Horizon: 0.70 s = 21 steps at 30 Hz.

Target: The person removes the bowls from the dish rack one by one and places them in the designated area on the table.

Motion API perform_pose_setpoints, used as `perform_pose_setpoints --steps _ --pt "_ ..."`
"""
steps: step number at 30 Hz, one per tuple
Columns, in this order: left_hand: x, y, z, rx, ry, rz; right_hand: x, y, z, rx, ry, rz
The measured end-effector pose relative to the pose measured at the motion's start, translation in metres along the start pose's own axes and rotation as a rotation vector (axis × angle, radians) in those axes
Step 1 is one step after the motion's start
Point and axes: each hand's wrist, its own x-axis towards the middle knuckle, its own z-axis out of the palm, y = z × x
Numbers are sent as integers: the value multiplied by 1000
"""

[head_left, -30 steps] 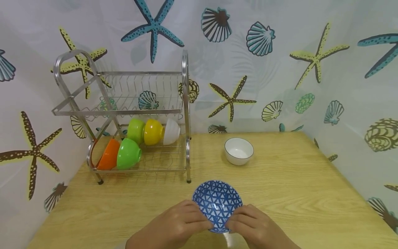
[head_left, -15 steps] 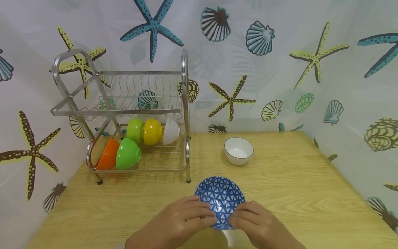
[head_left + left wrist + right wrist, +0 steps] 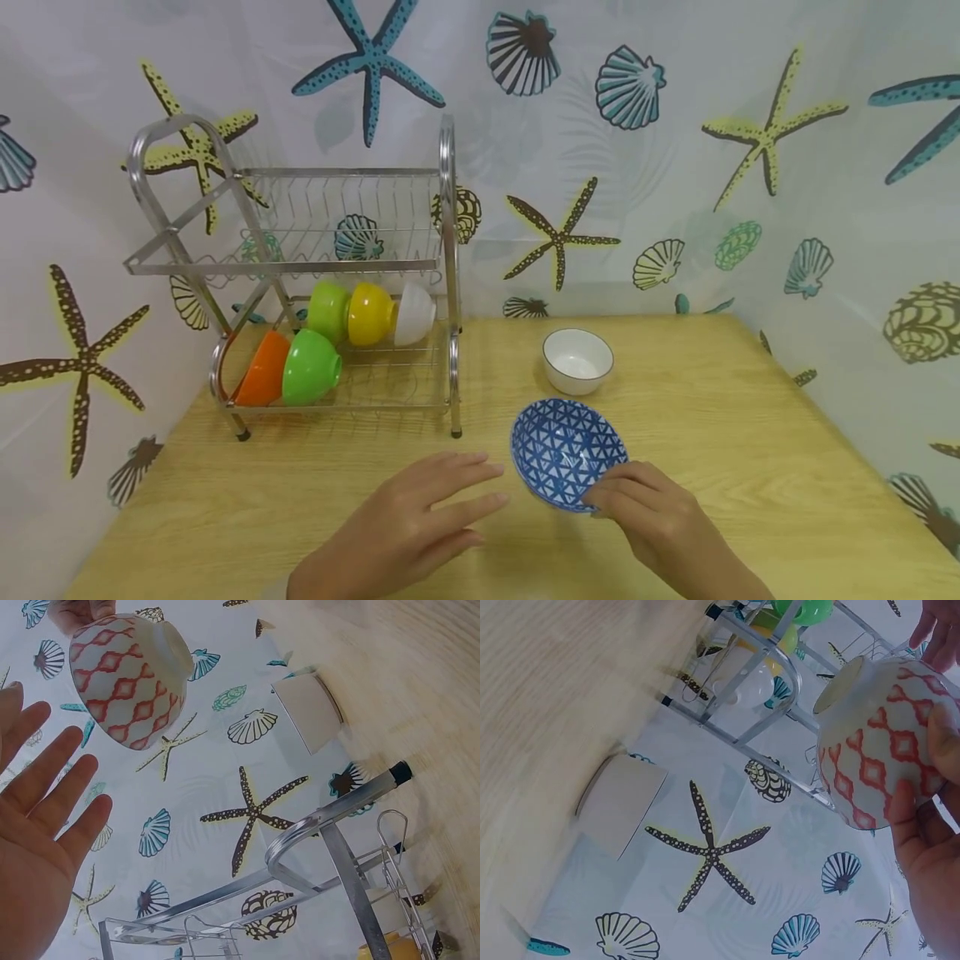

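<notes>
In the head view a bowl (image 3: 566,450) shows its inside, patterned with white triangles on blue. Its outside, seen from the right wrist, is white with a red diamond pattern (image 3: 877,750). My right hand (image 3: 660,508) grips the bowl by its near right rim and holds it up over the table, tilted. To the left of the bowl, my left hand (image 3: 420,517) is apart from it, fingers spread and straight. The left wrist view also has the left hand (image 3: 45,817) with extended fingers and a gap to the bowl (image 3: 131,682).
A two-tier metal dish rack (image 3: 281,268) stands on the left of the wooden table (image 3: 750,450). Its lower tier bears orange (image 3: 264,371), green (image 3: 309,368), yellow (image 3: 369,315) and white bowls. Beyond the held bowl stands a white bowl (image 3: 577,362) with a dark rim.
My left hand has let go of the bowl and drawn off to the left. My right hand has carried the bowl right and farther from me, toward the white bowl.
</notes>
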Motion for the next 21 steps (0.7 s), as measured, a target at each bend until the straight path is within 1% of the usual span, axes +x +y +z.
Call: perform_pose_setpoints --steps 5,10,13,17,21 --pt "-2 -3 0 30 1 -43 -2 9 -6 -73 34 42" --pt "-5 -6 -1 66 -22 -128 -3 19 -14 -114 85 65" --pt "-8 -8 -1 67 -29 -173 -5 26 -17 -126 93 94" --pt "-13 -11 0 59 -13 -191 -8 35 -19 -135 117 117" --pt "-17 -13 -1 64 -28 -213 -12 44 -20 -154 133 162"
